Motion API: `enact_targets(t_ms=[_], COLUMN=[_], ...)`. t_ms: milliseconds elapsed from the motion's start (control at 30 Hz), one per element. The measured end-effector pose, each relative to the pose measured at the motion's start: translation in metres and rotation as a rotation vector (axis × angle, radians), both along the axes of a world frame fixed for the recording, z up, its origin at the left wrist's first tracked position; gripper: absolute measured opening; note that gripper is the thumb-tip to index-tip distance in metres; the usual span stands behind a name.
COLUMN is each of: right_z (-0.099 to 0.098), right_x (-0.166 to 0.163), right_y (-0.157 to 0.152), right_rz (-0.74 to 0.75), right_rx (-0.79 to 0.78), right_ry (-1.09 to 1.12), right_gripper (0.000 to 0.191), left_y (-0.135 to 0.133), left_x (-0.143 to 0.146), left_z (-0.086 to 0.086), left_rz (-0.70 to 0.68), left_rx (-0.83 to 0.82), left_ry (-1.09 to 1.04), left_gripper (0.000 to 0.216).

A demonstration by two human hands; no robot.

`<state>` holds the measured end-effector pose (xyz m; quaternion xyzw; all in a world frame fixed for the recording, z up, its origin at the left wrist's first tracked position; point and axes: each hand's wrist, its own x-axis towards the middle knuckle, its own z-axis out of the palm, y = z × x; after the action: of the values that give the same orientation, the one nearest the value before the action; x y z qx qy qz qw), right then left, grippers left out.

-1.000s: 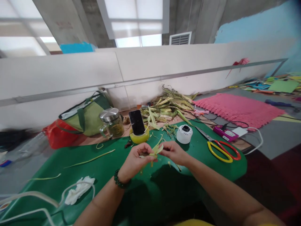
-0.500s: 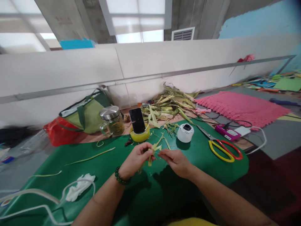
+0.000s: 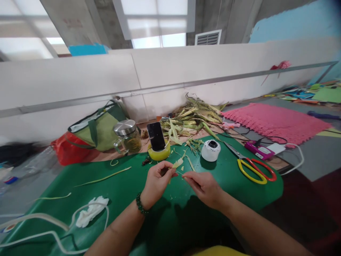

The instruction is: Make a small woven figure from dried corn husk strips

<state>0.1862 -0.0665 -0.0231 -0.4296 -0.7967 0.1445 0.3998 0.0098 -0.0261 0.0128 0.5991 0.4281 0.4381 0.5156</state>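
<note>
L hand (image 3: 159, 180) pinches the leaf bit (image 3: 178, 163), R hand (image 3: 204, 185) pinches thin thread (image 3: 179, 172). Leaf prob. light, soft (may rip!); best held low w/ fingertips.

Bright light whitens the windows (image 3: 157, 21), washing out their panes. Soft-edged shadows darken the green mat (image 3: 117, 193) beneath the left hand (image 3: 157, 180) and right hand (image 3: 204, 186); the steel lid (image 3: 124, 127) glints. Wide-angle distortion stretches the margins, the upper right corner blackens, and the pale strand (image 3: 179, 172) between the hands looks soft.
</note>
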Motion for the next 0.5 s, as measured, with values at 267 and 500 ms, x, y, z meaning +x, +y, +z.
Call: enact_targets(t_ms=[267,500], right_z=[0.012,0.018], right_x=[-0.015,-0.023], right_y=[-0.002,0.003], right_rz=[-0.108,-0.127], right_rx=[0.122,0.01], right_ry=[-0.114,0.014], right_gripper=[0.03,0.025], left_y=[0.002,-0.004], left_x=[0.0,0.0], left_z=[-0.013,-0.017], left_rz=[0.138,0.132], left_rx=[0.469,0.892], left_ry=[0.353,0.425], left_gripper=[0.008,0.011])
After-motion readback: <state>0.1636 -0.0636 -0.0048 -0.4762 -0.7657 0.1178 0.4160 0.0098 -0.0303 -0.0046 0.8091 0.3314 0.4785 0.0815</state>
